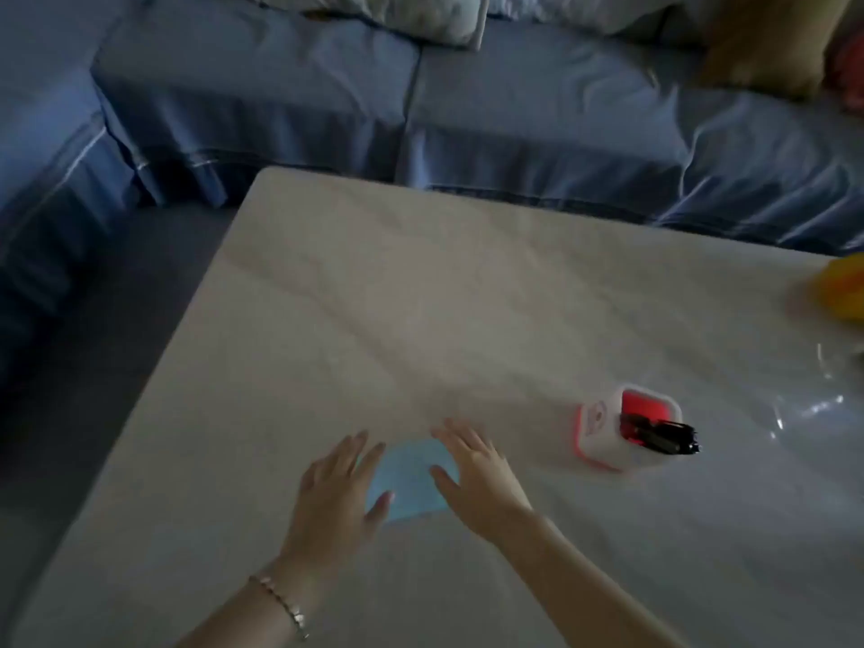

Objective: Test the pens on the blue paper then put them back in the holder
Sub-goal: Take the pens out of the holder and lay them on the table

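Note:
A small sheet of blue paper (407, 479) lies on the pale table (374, 320) near its front. My left hand (339, 486) rests flat on the paper's left edge with fingers straight. My right hand (477, 474) lies flat on the paper's right edge, fingers spread. A white square holder (603, 427) with a red inside stands to the right of my right hand. Several black pens (659, 434) lean out of it toward the right. Neither hand holds a pen.
A blue sofa (467, 109) with pillows runs along the table's far side. A yellow object (841, 287) sits at the table's right edge. A clear glassy item (804, 404) lies right of the holder. The table's left edge drops to dark floor.

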Motion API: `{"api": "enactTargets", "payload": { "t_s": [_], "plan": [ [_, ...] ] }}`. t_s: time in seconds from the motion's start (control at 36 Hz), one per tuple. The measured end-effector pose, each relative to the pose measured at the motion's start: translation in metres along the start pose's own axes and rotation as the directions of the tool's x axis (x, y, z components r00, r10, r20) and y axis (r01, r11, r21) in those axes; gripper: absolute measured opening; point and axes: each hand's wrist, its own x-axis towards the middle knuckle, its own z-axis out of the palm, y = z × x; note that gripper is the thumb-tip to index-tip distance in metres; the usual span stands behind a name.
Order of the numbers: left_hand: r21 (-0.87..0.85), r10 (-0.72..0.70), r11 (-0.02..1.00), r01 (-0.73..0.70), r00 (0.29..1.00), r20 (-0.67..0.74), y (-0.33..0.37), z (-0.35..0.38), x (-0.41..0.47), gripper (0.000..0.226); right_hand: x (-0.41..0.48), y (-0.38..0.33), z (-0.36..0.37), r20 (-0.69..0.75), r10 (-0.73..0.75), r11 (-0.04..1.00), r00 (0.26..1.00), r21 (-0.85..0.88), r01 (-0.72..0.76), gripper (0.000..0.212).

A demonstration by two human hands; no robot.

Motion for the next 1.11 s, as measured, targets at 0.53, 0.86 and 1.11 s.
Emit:
{"api": "enactTargets", "payload": {
  "t_s": [0.53,0.86,1.11],
  "plan": [
    [0.037,0.204,0.979,-0.202,0.977,-0.065,0.0,0.1,0.005,0.06,-0.003,0.061,0.074,-0.309,-0.231,0.948,0.923,-0.286,0.141,0.041],
    [-0.014,0.167,0.986,-0.166,0.98,0.109,0.02,0.078,-0.002,0.057,-0.065,0.066,0.011,-0.835,-0.101,0.995,0.541,-0.086,0.054,0.03],
    [0.019,0.185,0.981,-0.192,0.964,0.193,0.021,0.073,0.004,0.049,-0.07,0.094,-0.079,-0.776,0.277,0.903,0.567,0.008,-0.43,0.04]
  ]
}}
